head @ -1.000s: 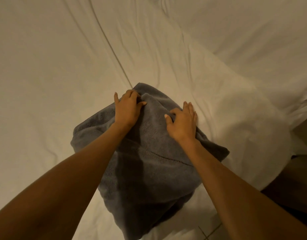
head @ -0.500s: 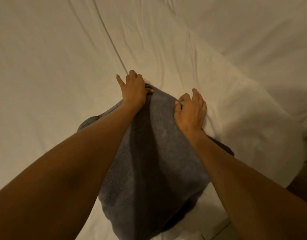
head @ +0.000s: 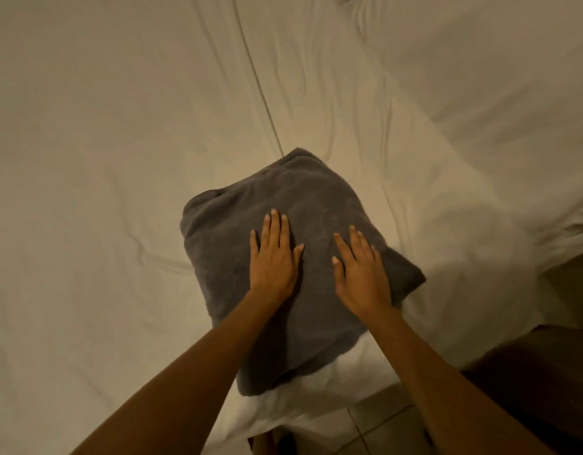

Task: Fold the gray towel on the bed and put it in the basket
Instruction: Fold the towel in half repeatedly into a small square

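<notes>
Gray towel [head: 283, 257] folded into thick rough square, centre of frame, on bed [head: 103, 159] near lower edge. Directly under both hands. Left hand [head: 273, 254] flat, fingers straight, pressing middle; right hand [head: 360, 270] flat likewise, nearer right edge. Plush, slightly lumpy at left fold. Basket not in view.

Single head-worn view, facing steeply down, close above bed [head: 103, 192] edge
</notes>
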`<state>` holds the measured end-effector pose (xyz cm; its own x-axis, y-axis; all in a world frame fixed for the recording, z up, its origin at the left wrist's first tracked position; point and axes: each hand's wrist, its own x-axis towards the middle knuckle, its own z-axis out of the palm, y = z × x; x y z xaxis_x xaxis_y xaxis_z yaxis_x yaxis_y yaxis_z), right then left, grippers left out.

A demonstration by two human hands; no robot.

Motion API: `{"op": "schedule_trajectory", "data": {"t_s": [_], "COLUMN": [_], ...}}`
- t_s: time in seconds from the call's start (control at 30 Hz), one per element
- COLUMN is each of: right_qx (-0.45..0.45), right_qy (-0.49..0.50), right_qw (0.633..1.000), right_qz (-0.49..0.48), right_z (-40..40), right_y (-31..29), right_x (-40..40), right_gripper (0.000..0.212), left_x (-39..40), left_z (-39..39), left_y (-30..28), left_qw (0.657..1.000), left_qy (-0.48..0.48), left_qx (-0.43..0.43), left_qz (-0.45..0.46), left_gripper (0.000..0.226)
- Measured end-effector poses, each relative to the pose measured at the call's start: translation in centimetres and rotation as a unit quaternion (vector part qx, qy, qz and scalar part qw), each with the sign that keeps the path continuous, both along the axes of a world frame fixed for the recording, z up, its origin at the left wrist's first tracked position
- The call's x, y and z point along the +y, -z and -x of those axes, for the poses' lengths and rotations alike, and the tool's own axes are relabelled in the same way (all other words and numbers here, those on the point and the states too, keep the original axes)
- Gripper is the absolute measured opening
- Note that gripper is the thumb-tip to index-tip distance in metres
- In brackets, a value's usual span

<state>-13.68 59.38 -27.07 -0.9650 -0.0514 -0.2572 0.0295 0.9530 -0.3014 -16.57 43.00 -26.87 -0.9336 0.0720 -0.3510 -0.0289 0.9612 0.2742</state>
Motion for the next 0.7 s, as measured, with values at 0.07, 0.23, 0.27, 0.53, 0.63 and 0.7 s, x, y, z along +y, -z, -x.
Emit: {"op": "schedule_trajectory", "data": {"t_s": [0.07,0.23,0.27,0.53,0.63,0.7], "right_qx": [-0.006,-0.025,-0.027,-0.075,-0.055,-0.030], "right_qy": [-0.010,-0.039,-0.056,-0.185,-0.243,-0.275], "right_qw": [1.000,0.998,0.997,0.976,0.958,0.946], "right_qz": [-0.003,-0.039,-0.046,-0.089,-0.143,-0.170], "right_z": [-2.3,-6.6,-7.1,-7.9,-7.5,-7.1], "right_y": [-0.2,-1.1,-1.4,-3.6,-3.8,-3.3], "right_x": [0.4,2.3,2.7,6.4,7.7,8.6], "right_gripper": [0.064,0.061,0.060,0.090,0.083,0.087], "left_x": [0.2,-0.1,-0.3,0.1,0.8,1.1], "left_z": [-3.4,-10.6,-11.7,-18.2,-19.9,-20.2], "left_y": [-0.7,-1.6,-1.8,-3.0,-1.7,-1.2], "left_qw": [1.000,0.998,0.998,0.997,0.993,0.990], "left_qy": [0.001,-0.005,-0.001,-0.003,0.001,-0.011], "left_qx": [-0.018,-0.058,-0.063,-0.020,0.011,0.033], "left_qz": [-0.012,-0.016,-0.011,0.070,0.118,0.136], "left_gripper": [0.074,0.091,0.092,0.088,0.080,0.080]}}
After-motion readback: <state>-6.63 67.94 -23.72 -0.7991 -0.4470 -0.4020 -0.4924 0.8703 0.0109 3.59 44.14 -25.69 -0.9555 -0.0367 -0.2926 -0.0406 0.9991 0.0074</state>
